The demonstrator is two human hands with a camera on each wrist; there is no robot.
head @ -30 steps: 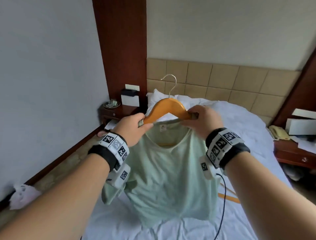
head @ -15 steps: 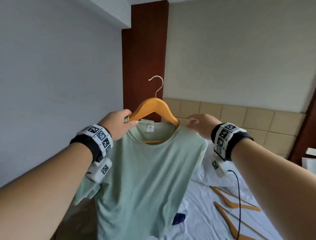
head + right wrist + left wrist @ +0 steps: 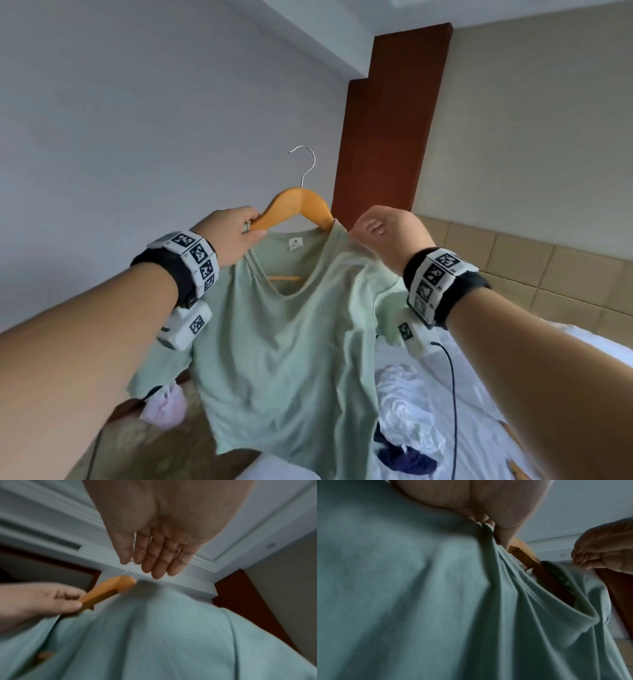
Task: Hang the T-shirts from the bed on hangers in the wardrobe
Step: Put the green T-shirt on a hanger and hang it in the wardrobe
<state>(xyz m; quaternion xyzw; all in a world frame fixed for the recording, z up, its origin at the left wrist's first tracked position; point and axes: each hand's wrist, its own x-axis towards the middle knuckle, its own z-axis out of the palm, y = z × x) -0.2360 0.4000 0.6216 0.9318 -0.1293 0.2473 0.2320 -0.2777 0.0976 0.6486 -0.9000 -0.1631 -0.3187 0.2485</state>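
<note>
Hanging at centre frame in the head view, the shirt is limp, light cloth draped on a stiff wooden hanger; it should slide off the right arm easily if tilted. My judgement: carry it by the rigid hanger or its metal hook, not by the fabric.

The left hand pinches the hanger's left arm together with the collar. The right hand, right of centre, holds nothing, fingers loosely bent just above the shirt's shoulder.

Only the left wrist view shows the collar bunched under the thumb. Only the right wrist view shows the right palm empty. Only the head view shows other clothes on the bed, lower right.
</note>
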